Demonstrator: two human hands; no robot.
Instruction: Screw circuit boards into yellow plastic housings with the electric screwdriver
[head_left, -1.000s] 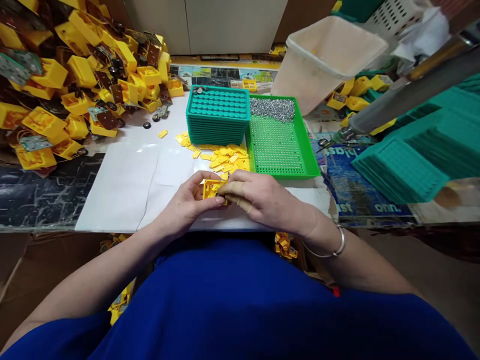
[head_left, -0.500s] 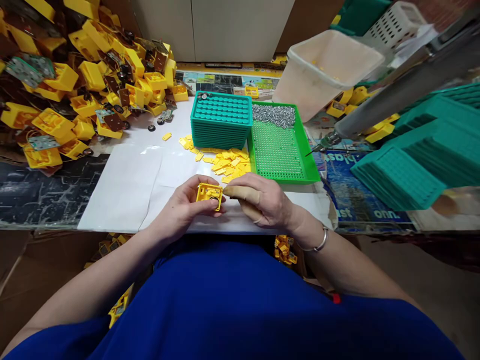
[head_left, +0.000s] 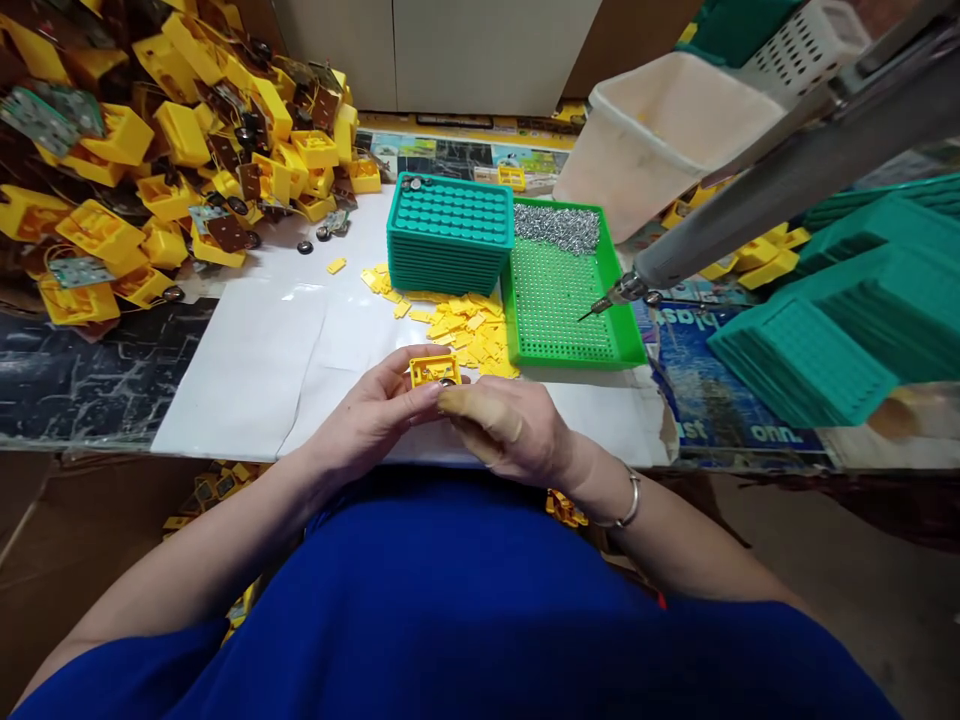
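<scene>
My left hand is closed around a small open yellow plastic case, its thumb along the near edge. Inside the case, at the near right corner, a round dark part shows partly. My right hand, with tan covers on some fingers, is closed and its fingertips meet that same corner. Whatever those fingertips pinch is hidden. Just beyond both hands lies a heap of flat yellow pieces.
Stacked teal trays stand behind the yellow pieces. A green tray holds small metal screws. Above it hangs a power screwdriver, tip down. Wired yellow cases pile up at left; a whitish bin stands at back right.
The yellow case has shifted slightly right and tilted. My right hand has come down over its near right corner. The screwdriver's tip now hangs farther left, over the green tray.
</scene>
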